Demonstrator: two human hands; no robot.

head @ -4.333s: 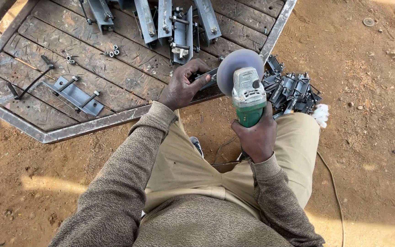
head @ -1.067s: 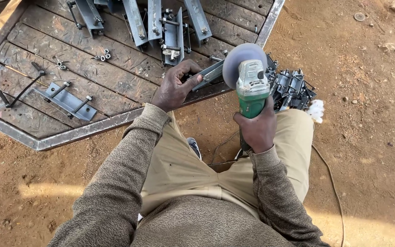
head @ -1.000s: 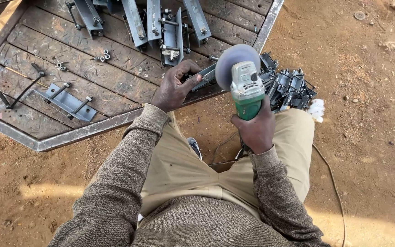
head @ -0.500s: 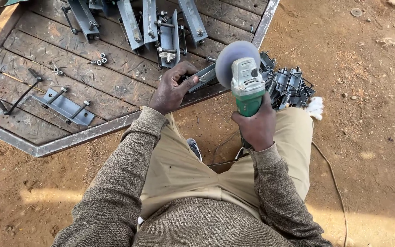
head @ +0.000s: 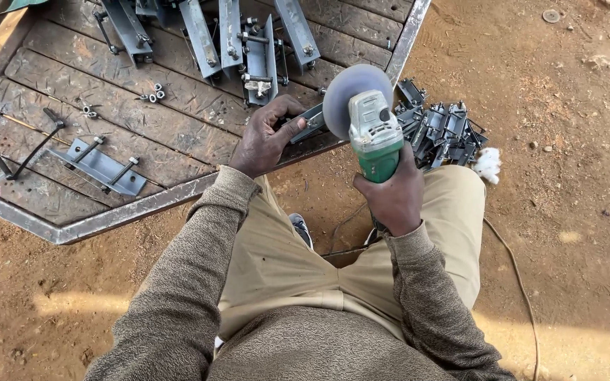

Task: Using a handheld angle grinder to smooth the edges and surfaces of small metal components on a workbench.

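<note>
At the near edge of the plate (head: 178, 134), right where its steel frame runs along the dirt, the left hand (head: 266, 137) is clamped around a short grey metal bracket (head: 310, 121), fingers curled fully over it and pinning it down on the frame. The bracket's long axis runs up and to the right, out from under the fingers, so its free end pokes straight toward the grinder disc (head: 351, 92).

The right hand (head: 390, 197) is wrapped tight round the green body of the grinder (head: 374, 134), which points away from the person, disc end furthest out. The disc sits just beside the bracket's free end, maybe touching it; I can't tell from this angle because the disc face hides the contact spot. So the bracket lies left of the grinder and a bit lower, with the left hand much nearer to it than the right.

Past the grinder there's a heap of dark brackets (head: 443, 130) on the ground with a white rag (head: 488, 164) next to it. More channel pieces (head: 248, 42) lie further up the plate, plus a lone bracket (head: 100, 164) over on the left.
</note>
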